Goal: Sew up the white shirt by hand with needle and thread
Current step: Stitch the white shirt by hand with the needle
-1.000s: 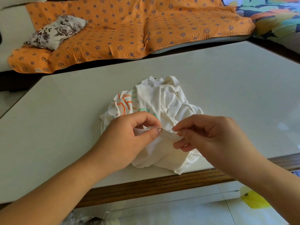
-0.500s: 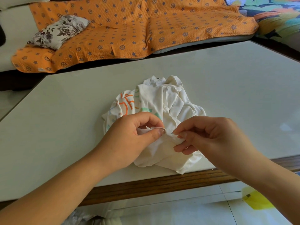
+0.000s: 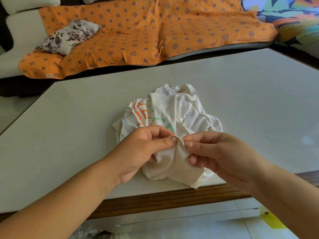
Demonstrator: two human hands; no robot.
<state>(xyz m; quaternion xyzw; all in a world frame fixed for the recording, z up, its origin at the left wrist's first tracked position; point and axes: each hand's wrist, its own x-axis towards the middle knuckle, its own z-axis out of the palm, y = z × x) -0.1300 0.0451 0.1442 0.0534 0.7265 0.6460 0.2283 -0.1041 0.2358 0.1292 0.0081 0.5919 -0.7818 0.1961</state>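
Note:
A crumpled white shirt (image 3: 174, 111) with orange and green print lies near the front edge of the white table (image 3: 77, 118). My left hand (image 3: 143, 150) pinches a raised fold of the shirt between thumb and forefinger. My right hand (image 3: 212, 152) pinches the same fold from the right, its fingertips almost touching those of the left. The needle (image 3: 179, 137) shows only as a thin glint between the two thumbs. No thread can be made out.
The table has a wooden front edge (image 3: 172, 199). Behind it stands a sofa with an orange patterned cover (image 3: 138, 31) and a floral cushion (image 3: 69, 36). Below the table lies a tiled floor with a yellow object (image 3: 272, 219).
My right hand has moved left and closed the gap to my left hand. The fold of shirt is now bunched up between both hands, and the needle shows less than before.

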